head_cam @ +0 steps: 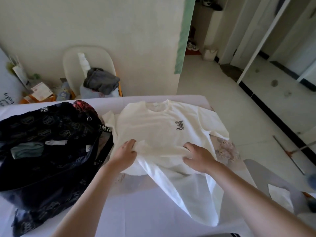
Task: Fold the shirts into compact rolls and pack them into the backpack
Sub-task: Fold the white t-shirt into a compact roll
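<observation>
A white T-shirt [159,127] with a dark letter on the chest lies face up on the white-covered table [136,211], collar at the far side. Its lower part is folded up toward the chest. My left hand [125,152] grips the folded edge on the left and my right hand [198,157] grips it on the right. A dark patterned backpack [51,151] lies open on the left of the table. Inside it shows a grey-green rolled garment [27,149].
A white chair [89,65] behind the table holds a grey garment [101,81] and other clothes. Boxes and bottles clutter the far left corner [39,93]. A grey chair [273,185] stands at the right, by the tiled floor and a doorway.
</observation>
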Demonstrator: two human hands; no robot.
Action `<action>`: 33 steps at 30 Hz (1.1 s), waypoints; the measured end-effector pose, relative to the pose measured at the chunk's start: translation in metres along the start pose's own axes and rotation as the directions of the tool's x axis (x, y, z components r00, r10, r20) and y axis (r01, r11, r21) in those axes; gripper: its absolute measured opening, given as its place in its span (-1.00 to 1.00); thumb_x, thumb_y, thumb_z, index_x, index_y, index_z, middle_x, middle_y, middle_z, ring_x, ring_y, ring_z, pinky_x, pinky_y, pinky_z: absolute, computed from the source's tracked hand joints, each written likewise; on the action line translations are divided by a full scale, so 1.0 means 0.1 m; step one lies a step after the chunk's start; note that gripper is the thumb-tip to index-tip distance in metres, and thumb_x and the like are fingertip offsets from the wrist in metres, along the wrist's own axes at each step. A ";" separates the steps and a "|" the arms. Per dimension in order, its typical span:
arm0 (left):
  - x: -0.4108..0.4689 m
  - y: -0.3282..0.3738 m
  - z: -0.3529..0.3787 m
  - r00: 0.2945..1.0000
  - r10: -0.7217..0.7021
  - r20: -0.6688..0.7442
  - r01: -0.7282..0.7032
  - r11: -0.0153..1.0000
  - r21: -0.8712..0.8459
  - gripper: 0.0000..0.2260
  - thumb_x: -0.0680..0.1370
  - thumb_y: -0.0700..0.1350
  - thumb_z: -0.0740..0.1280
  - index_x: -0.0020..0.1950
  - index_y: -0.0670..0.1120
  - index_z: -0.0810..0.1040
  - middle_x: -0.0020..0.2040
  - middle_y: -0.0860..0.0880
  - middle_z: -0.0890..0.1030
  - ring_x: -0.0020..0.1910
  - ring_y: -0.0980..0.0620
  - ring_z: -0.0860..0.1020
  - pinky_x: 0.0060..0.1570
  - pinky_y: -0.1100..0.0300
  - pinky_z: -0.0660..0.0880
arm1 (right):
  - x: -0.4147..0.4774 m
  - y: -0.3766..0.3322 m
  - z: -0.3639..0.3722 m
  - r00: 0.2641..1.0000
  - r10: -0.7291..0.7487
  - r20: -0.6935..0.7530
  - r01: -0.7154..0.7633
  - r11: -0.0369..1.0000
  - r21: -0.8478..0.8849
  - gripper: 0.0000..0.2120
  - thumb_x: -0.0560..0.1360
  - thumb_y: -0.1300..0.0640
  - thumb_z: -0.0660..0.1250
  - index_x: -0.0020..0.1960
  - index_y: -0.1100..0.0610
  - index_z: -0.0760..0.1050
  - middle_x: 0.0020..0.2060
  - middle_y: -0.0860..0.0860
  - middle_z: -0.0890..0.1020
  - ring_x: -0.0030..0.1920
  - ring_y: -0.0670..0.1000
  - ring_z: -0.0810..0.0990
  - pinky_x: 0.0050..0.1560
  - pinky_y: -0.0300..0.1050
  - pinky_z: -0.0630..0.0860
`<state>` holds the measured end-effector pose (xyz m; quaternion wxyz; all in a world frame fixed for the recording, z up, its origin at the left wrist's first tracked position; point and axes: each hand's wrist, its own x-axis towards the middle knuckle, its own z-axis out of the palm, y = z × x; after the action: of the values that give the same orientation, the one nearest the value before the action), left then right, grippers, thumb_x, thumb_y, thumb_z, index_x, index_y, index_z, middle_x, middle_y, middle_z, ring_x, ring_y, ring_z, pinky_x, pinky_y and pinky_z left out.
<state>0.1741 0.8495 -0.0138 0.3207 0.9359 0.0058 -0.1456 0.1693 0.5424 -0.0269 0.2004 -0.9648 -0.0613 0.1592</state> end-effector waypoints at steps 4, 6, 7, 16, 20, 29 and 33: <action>0.50 0.04 -0.09 0.996 0.019 -0.086 -0.013 0.998 0.063 -0.86 0.56 -0.18 0.18 0.08 -0.02 0.44 0.04 -0.03 0.51 -0.09 -0.09 0.49 -0.21 0.08 0.36 | 0.45 0.23 -0.09 0.996 0.068 0.054 -0.049 0.952 -0.303 -0.65 0.52 0.18 0.14 0.28 0.06 0.46 0.16 0.05 0.54 0.20 0.14 0.50 0.14 -0.03 0.44; 0.74 0.10 -0.16 0.973 0.006 -0.230 0.035 0.984 0.173 -0.84 0.53 -0.19 0.18 0.06 -0.04 0.47 0.00 -0.06 0.56 -0.10 -0.13 0.50 -0.21 0.07 0.37 | 0.65 0.32 -0.15 0.992 0.128 -0.018 -0.129 0.964 -0.233 -0.73 0.57 0.13 0.14 0.21 0.05 0.51 0.14 0.04 0.58 0.16 0.13 0.54 0.08 -0.05 0.46; 0.86 0.13 -0.19 0.945 -0.003 -0.326 0.083 0.969 0.232 -0.81 0.52 -0.20 0.19 0.09 -0.06 0.50 -0.01 -0.09 0.58 -0.07 -0.16 0.52 -0.17 0.07 0.36 | 0.76 0.37 -0.19 0.982 0.170 -0.081 -0.177 0.980 -0.095 -0.77 0.59 0.12 0.17 0.17 0.05 0.54 0.09 0.04 0.62 0.10 0.12 0.57 0.02 -0.07 0.48; 1.13 0.14 0.48 0.944 0.104 -0.313 0.018 0.932 0.363 -0.29 0.27 -0.40 0.21 0.39 0.03 0.37 0.34 -0.03 0.30 0.29 -0.14 0.32 0.26 0.03 0.27 | 0.88 0.64 0.07 0.987 0.160 0.003 -0.150 0.919 0.364 -0.34 0.48 0.04 0.36 0.53 -0.06 0.21 0.49 -0.10 0.28 0.46 -0.05 0.33 0.33 -0.16 0.33; 0.95 -0.02 0.94 0.973 0.091 0.213 -0.169 0.907 0.386 -0.35 0.38 -0.21 0.34 0.42 0.22 0.33 0.47 0.04 0.19 0.50 -0.11 0.11 0.37 0.04 0.13 | 0.47 0.80 0.44 0.985 -0.079 0.154 0.081 0.997 -0.005 -0.16 0.41 -0.21 0.33 0.58 -0.17 0.01 0.60 -0.07 -0.08 0.59 -0.04 -0.13 0.55 0.08 -0.01; 0.54 -0.23 1.08 0.970 -0.020 0.243 -0.107 0.862 0.495 -0.35 0.50 0.21 0.33 0.54 0.27 0.14 0.58 0.08 0.03 0.55 -0.06 -0.01 0.42 -0.02 0.21 | 0.12 0.85 0.81 0.971 -0.020 0.240 0.075 0.972 -0.222 -0.04 0.37 -0.19 0.32 0.60 -0.20 -0.16 0.57 -0.11 -0.33 0.57 -0.05 -0.34 0.56 0.11 -0.18; 0.28 -0.30 1.06 0.993 0.028 0.118 -0.086 0.851 0.518 -0.72 0.58 0.02 0.28 0.29 0.17 0.47 0.33 0.06 0.37 0.33 -0.03 0.34 0.19 0.09 0.41 | -0.05 0.77 0.81 0.968 -0.003 0.249 0.061 0.972 -0.226 -0.07 0.39 -0.10 0.30 0.61 -0.14 -0.16 0.59 -0.08 -0.25 0.59 -0.03 -0.26 0.56 0.11 -0.12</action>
<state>0.1695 0.8067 -0.1192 0.0588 0.9784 -0.0789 -0.1818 0.1421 0.5009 -0.1267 0.0797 -0.9530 -0.1195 0.2667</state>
